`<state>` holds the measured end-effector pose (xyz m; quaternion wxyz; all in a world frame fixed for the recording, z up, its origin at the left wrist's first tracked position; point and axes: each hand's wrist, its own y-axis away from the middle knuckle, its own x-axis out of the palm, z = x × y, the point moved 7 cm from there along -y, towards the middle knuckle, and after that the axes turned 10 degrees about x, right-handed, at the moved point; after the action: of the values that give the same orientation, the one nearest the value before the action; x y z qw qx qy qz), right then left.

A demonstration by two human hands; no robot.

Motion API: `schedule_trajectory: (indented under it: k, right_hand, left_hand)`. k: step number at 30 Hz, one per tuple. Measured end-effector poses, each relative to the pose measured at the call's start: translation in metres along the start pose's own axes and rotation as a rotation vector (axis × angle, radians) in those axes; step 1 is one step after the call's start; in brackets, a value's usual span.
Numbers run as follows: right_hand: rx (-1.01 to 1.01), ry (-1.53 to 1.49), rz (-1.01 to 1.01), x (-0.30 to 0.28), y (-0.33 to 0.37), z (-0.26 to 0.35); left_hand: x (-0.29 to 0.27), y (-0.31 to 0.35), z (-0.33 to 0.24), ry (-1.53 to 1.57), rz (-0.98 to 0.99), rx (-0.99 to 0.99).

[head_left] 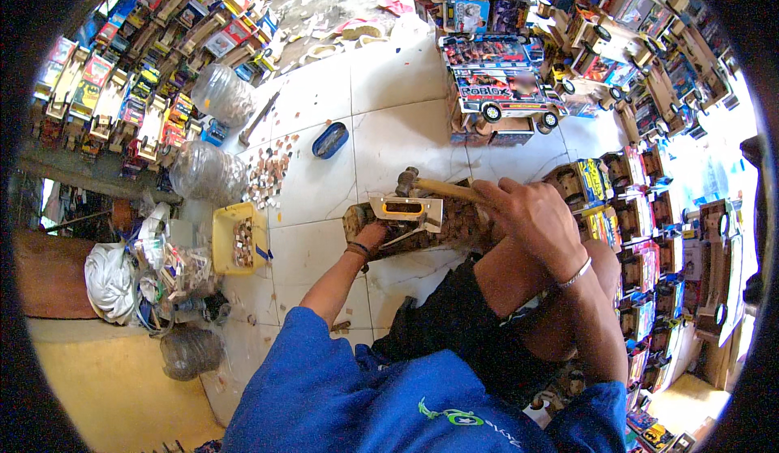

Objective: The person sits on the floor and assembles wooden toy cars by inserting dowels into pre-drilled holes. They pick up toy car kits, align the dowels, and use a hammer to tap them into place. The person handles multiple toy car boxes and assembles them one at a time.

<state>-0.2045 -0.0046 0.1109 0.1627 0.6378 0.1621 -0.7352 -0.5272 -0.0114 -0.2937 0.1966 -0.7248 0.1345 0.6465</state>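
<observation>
My right hand (531,219) is wrapped around the wooden handle of a hammer (448,190). The hammer's metal head is just above a pale wooden piece with a yellow-edged slot (406,208). That piece rests on a low, rough wooden block (355,219) in front of my knees. My left hand (372,236) grips the piece at its left side, its fingertips partly hidden behind it. Past the block, an oval blue tin (330,140) sits on the tiles.
Small wood chips (269,169) lie scattered on the white tiles at left, near another hammer (260,118). A yellow tub (217,242) holds small wooden pieces. Clear plastic jars (208,171) stand beside it. Wooden toy trucks (495,88) are stacked on both sides.
</observation>
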Motion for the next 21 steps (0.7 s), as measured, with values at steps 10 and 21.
schedule_trajectory:
  k: [10, 21]
  right_hand:
    - [-0.026, -0.004, 0.003, -0.005, 0.002, 0.002]
    - [-0.013, -0.075, -0.054, -0.007, 0.004, 0.001]
  left_hand:
    - [-0.074, -0.006, 0.009, 0.534, 0.304, -0.220]
    - [-0.056, 0.035, 0.053, 1.012, 0.277, -0.466]
